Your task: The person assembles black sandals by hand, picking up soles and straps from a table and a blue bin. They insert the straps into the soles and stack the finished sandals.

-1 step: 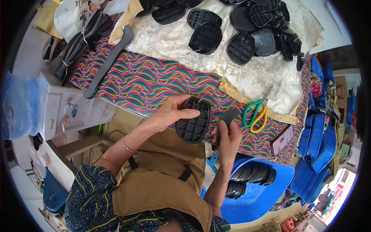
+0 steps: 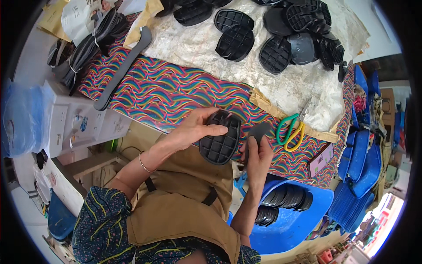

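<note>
My left hand (image 2: 193, 128) is closed on a black heel-shaped rubber piece (image 2: 219, 145), its thumb lying on the grid of raised ribs that faces up. Just to the right, my right hand (image 2: 258, 159) pinches a dark grey flat strip (image 2: 260, 130) between thumb and fingers. The strip's rounded end sticks up past the fingertips; its lower part is mostly hidden by the hand. Strip and rubber piece are close together but apart, above the table's near edge. A similar long grey strip (image 2: 121, 75) lies on the patterned tablecloth (image 2: 176, 88) to the left.
Several black ribbed pieces (image 2: 274, 55) lie on a whitish sheet (image 2: 189, 48) at the back. Scissors (image 2: 290, 132) with green and yellow handles and a phone (image 2: 321, 160) are at the right. A blue tub (image 2: 281, 233) below holds stacked black pieces. Bundled dark strips (image 2: 90, 48) lie far left.
My right hand has shifted very slightly left with the grey strip. My left hand keeps its hold on the rubber piece.
</note>
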Demonstrator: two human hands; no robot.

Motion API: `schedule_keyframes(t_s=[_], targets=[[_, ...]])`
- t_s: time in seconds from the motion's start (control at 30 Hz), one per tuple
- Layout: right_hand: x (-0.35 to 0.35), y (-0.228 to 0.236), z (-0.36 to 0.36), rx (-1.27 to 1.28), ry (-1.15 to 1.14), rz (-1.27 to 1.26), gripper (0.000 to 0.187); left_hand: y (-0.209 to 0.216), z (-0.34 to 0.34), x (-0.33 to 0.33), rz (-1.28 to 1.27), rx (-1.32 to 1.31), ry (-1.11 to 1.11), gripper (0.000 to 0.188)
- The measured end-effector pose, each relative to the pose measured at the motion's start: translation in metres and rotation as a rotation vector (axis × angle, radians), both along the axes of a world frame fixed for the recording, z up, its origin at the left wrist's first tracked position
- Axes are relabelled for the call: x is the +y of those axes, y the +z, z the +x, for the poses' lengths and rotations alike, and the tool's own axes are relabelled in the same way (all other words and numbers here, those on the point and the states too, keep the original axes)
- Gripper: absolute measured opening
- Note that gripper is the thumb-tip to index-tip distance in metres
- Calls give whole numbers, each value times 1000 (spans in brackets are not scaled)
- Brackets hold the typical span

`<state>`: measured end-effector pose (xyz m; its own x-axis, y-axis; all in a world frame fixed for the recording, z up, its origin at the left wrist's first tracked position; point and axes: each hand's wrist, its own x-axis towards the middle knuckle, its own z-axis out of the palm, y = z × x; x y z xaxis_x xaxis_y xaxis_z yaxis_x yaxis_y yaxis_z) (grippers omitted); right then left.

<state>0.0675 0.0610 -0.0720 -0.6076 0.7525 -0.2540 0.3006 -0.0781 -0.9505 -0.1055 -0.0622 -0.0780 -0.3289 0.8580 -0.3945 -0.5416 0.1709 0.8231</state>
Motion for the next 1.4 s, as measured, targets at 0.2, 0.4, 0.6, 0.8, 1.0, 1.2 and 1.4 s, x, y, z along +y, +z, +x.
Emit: schedule_keyframes(t_s=[0.2, 0.4, 0.6, 0.8, 1.0, 1.2, 1.4], targets=[[9, 3, -2, -122, 73, 136, 16, 4, 6, 18, 24, 113, -87, 30], [10, 5, -3, -131, 107, 85, 19, 4, 5, 31, -11, 196, -139, 23], [13, -11, 4, -122, 151, 221, 13, 1, 5, 36, -35, 246, -166, 21], [12, -3, 2, -167, 175, 143, 11, 5, 4, 36, -44, 270, -169, 20], [12, -19, 2, -32, 114, 264, 35, 5, 5, 35, -8, 244, -132, 20], [9, -15, -1, -69, 90, 198, 36, 3, 6, 36, -29, 269, -146, 21], [8, -2, -4, -67, 108, 209, 36, 4, 5, 38, -19, 262, -155, 20]])
